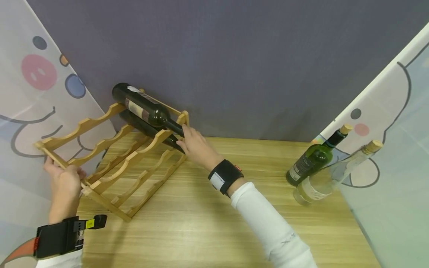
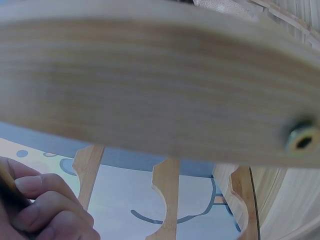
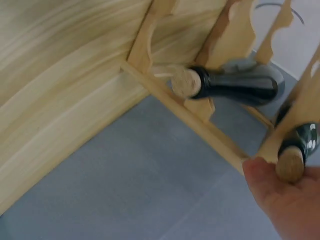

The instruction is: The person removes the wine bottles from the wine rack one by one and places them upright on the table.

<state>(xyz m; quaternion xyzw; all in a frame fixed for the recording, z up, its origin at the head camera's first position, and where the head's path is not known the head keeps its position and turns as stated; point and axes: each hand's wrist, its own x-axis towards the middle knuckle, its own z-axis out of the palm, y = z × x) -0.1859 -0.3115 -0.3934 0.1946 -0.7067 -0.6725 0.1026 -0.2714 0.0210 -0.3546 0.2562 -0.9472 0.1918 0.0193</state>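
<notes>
A wooden wine rack [image 1: 100, 182] stands at the left of the table. The left hand [image 1: 65, 182] grips its near left upright, and the curled fingers [image 2: 55, 210] show in the left wrist view. A dark wine bottle [image 1: 144, 106] lies on the rack's top tier, base to the back left. Its corked neck is held by the right hand [image 1: 199, 147]; in the right wrist view the cork [image 3: 290, 166] sits beside the thumb. Below it, a second dark bottle [image 3: 240, 86] lies in the middle tier, its cork pointing outward. The right palm is hidden in the head view.
On the table's right stand a green corked bottle [image 1: 310, 163] and a clear corked bottle [image 1: 330, 182], close together. A grey wall [image 1: 234, 74] rises behind the wooden table [image 1: 187, 223]. Cartoon-printed panels [image 1: 378, 149] flank both sides.
</notes>
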